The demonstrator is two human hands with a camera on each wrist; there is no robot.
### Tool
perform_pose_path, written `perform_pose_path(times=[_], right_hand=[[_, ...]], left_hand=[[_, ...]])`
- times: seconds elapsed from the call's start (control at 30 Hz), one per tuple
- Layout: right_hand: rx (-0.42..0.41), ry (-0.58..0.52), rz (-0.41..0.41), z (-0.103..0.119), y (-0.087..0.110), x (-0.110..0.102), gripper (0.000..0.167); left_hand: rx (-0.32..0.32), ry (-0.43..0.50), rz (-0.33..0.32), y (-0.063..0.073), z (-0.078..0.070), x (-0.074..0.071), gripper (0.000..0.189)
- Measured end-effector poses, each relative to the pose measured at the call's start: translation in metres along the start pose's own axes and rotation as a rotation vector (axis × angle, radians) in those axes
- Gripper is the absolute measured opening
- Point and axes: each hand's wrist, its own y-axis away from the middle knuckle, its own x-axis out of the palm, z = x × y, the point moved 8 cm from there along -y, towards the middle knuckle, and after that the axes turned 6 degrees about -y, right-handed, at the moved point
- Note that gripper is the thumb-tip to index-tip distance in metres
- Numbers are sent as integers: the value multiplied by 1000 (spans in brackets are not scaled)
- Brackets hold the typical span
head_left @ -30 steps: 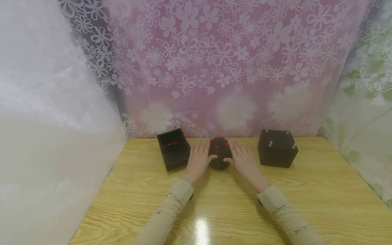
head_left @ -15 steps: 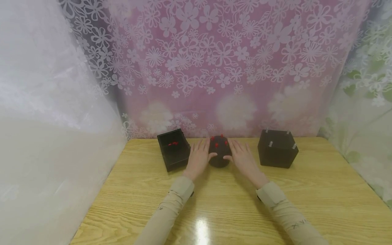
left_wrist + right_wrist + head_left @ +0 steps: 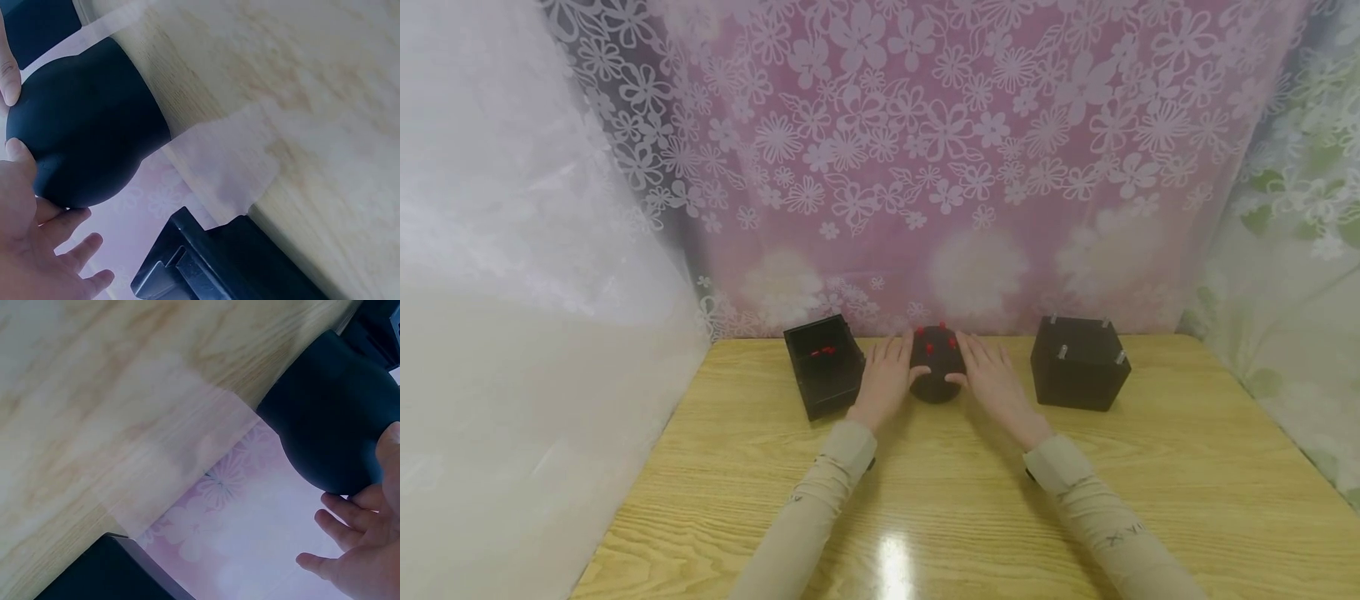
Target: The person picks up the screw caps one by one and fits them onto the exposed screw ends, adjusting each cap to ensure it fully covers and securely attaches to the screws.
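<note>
A black rounded object with a flat base and small red pieces on its top is at the back middle of the table, between both hands. Its exact kind I cannot tell. My left hand presses its left side; in the left wrist view the thumb touches the smooth body and the other fingers are spread. On the opposite side my right hand presses with extended fingers. The right wrist view shows its thumb on the body and some fingers off it.
An open black box with red pieces inside lies left of the hands. To the right stands a black box with clear pieces on its top corners. The wooden table ends at a pink floral curtain.
Both hands and the rounded object between them have shifted slightly up in the head view, away from the person. The two boxes have stayed in place.
</note>
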Motion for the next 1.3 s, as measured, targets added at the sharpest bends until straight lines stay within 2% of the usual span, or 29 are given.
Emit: perform_pose_path(times=[0.33,0.53,0.67,0.77,0.87,0.97,1.07,1.17,1.23,1.3], right_hand=[[-11,-34,-34,-1,-4,0,82],[-12,-49,-25,-3,-4,3,83],[3,-27,8,-5,-4,5,84],[49,-44,44,-9,-4,5,83],[79,-80,30,-11,-2,0,76],[60,-100,-83,-8,3,-13,64],[3,-94,-250,-3,12,-32,50],[-47,-100,-360,2,21,-48,39],[-78,-107,-392,6,25,-54,44],[-95,-116,-396,8,28,-57,57]], left_hand=[[11,-33,-22,-3,1,-1,76],[7,-28,-27,-2,1,-2,76],[-5,-32,9,-2,2,-1,77],[-24,-30,48,-2,3,-1,76],[-52,-22,67,0,6,-4,69],[-64,-16,15,4,8,-13,55],[-52,2,-98,10,9,-25,39],[-21,43,-209,16,5,-38,30],[6,64,-278,20,2,-43,26],[34,91,-336,23,-3,-48,23]])
